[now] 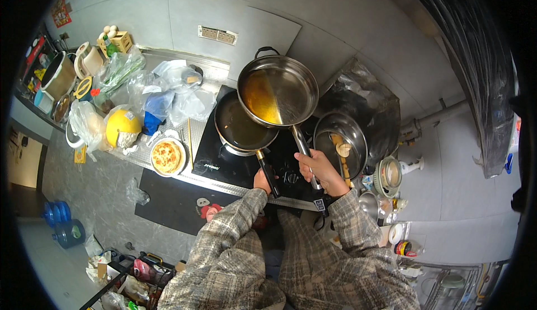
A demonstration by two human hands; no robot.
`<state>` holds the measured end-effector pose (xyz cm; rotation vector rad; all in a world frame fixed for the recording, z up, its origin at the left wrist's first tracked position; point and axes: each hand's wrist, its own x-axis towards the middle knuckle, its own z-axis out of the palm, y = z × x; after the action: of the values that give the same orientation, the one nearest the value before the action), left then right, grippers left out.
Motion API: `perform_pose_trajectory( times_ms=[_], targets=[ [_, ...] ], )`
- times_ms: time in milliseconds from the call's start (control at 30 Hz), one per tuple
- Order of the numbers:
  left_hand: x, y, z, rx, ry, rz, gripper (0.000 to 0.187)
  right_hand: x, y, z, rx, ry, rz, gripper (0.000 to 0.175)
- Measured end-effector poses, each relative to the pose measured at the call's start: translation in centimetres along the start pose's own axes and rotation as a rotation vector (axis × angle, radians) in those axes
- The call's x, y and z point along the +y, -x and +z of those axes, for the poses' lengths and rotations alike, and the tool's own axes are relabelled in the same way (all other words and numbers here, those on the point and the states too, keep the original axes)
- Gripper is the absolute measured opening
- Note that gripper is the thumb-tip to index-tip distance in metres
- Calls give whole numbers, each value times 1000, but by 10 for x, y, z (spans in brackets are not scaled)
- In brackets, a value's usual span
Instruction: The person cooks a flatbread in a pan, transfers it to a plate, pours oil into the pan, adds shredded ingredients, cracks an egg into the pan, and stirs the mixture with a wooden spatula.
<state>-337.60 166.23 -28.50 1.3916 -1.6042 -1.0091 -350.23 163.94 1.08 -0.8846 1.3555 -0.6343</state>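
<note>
My right hand (321,169) grips the metal handle of a deep stainless-steel pan (295,85), raised and tilted, with yellow-brown oil pooled towards its left side. Below and to the left, a dark frying pan (241,127) rests over the left burner of the black gas cooktop (209,155); a thin layer of liquid shows in it. My left hand (261,181) is at that pan's black handle, its fingers partly hidden behind it. Right of the raised pan stands a steel pot (361,142) with wooden utensils inside. A plate (156,165) holding browned flatbreads (167,156) lies left of the cooktop.
Plastic bags (161,96), a yellow pomelo-like fruit (122,128) and green onions (126,69) crowd the left counter. A chopstick (189,142) lies beside the cooktop. Foil-like sheeting (377,96) stands behind the pot; bowls (388,176) and jars sit at the right.
</note>
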Motion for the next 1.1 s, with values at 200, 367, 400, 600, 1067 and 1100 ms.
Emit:
perform_pose_trajectory(
  times_ms=[200, 367, 400, 600, 1067, 1100],
  targets=[
    [7, 0, -2, -3, 6, -92, 39, -1, 4, 0, 10, 25, -2, 29],
    [16, 1, -6, 46, 57, -103, 45, 0, 5, -7, 23, 61, 2, 29],
    [18, 2, -7, 47, 73, -131, 47, 0, 5, -8, 11, 53, 5, 29],
    [27, 4, -8, 68, -24, -141, 52, 3, 5, -7, 19, 53, 23, 30],
    [19, 6, 1, 146, -38, -101, 50, 2, 10, -3, 40, 62, -9, 28],
    [17, 6, 3, 151, -24, -113, 49, 2, 10, -2, 35, 51, -8, 29]
  ],
)
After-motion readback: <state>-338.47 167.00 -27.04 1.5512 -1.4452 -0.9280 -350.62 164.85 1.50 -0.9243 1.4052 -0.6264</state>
